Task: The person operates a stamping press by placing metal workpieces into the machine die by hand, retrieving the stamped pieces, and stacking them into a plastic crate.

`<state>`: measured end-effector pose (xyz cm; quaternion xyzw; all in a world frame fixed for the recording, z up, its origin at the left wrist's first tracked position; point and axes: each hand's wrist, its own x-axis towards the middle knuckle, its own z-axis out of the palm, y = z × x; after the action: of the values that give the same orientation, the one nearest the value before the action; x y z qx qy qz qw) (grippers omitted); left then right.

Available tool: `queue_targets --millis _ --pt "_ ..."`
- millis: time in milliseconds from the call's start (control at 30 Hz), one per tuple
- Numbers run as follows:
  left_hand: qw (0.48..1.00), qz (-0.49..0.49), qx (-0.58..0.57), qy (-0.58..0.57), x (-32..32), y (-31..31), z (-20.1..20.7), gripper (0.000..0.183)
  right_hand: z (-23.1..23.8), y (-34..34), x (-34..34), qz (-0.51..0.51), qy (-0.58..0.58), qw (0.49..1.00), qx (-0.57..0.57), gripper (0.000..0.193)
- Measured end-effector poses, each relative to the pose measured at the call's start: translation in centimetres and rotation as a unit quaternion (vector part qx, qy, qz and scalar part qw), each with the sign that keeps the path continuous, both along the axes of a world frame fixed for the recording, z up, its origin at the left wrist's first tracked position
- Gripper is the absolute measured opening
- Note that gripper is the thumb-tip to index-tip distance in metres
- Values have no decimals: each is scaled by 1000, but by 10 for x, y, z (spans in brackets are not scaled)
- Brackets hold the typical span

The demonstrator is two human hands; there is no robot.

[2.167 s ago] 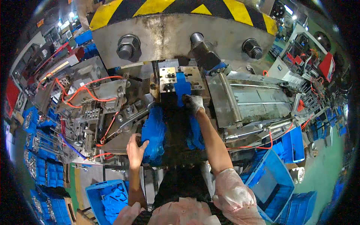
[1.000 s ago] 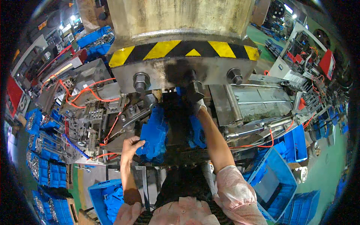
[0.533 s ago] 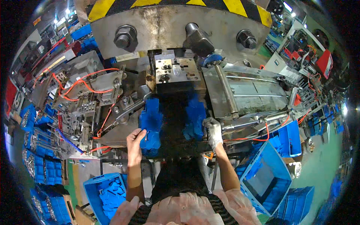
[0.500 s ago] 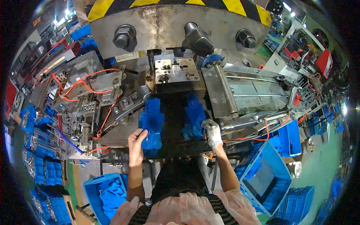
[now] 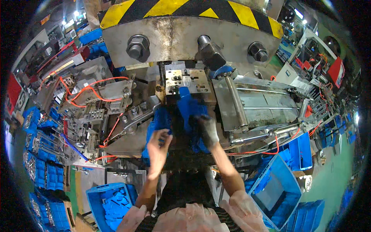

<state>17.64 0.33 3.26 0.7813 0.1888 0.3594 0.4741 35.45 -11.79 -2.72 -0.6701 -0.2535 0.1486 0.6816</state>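
My right hand (image 5: 208, 132), in a whitish glove and blurred by motion, grips a flat blue piece (image 5: 187, 106) by its near end. Its far tip reaches the front edge of a steel die block (image 5: 197, 80) with holes and small fittings. Below that hand lie more blue pieces (image 5: 199, 144). My bare left hand (image 5: 157, 149) hovers over the near part of a stack of blue pieces (image 5: 160, 118), its fingers bent and apart from the thumb. A small dark blue patch shows at its fingertips; I cannot tell what that is.
Overhead hangs a heavy steel press block (image 5: 174, 42) with large bolts and a yellow-black striped edge. A metal feed table with rollers (image 5: 262, 98) stands right, a fixture with orange hoses (image 5: 94, 112) left. Blue bins (image 5: 96, 189) (image 5: 276, 189) flank me below.
My right hand has moved forward and left, bringing a blue piece to the die. My left hand has shifted right, off the side of the left stack, and its fingers have parted.
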Motion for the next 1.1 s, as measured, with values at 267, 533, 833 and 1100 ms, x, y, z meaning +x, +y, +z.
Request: queue_targets --millis 267,533,833,1100 --pt "966 123 170 152 -45 57 -43 35 6 53 86 -42 -93 992 -76 16" --pt "977 81 119 158 -40 65 -51 35 -35 66 124 -55 -79 981 -168 20" --pt "973 69 87 202 -40 75 -45 27 -44 72 134 -53 -50 979 -192 18" --pt "960 24 131 246 -37 75 -32 25 -42 61 137 -83 -65 961 -256 14"
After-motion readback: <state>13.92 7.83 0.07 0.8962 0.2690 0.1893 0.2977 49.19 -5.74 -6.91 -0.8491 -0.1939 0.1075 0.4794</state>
